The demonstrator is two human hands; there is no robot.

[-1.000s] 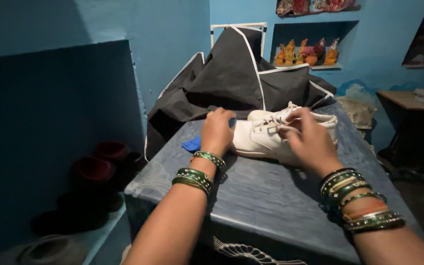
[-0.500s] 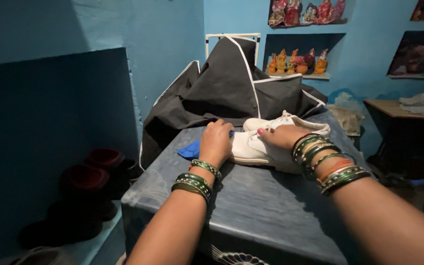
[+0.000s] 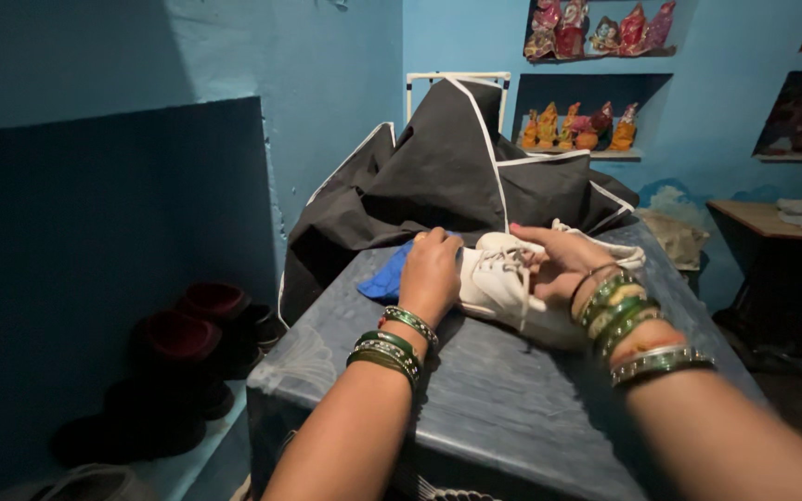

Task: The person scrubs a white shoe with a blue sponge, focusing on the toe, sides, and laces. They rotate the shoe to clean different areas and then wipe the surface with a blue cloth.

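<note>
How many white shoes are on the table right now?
2. The near white shoe lies between the left hand and right hand, both touching it; the second white shoe lies just behind, mostly hidden by the right hand.

There are no boxes, packets or labels to see here. No signs hang on the blue walls. There are no screens in the room either.

The lace-up shoe is white, laces included. At its nine o'clock lies a bright blue textured cloth. The worktop is streaky grey-blue. At twelve o'clock, the fabric cover is black with white piping. Both wrists wear green-and-gold bangles.
</note>
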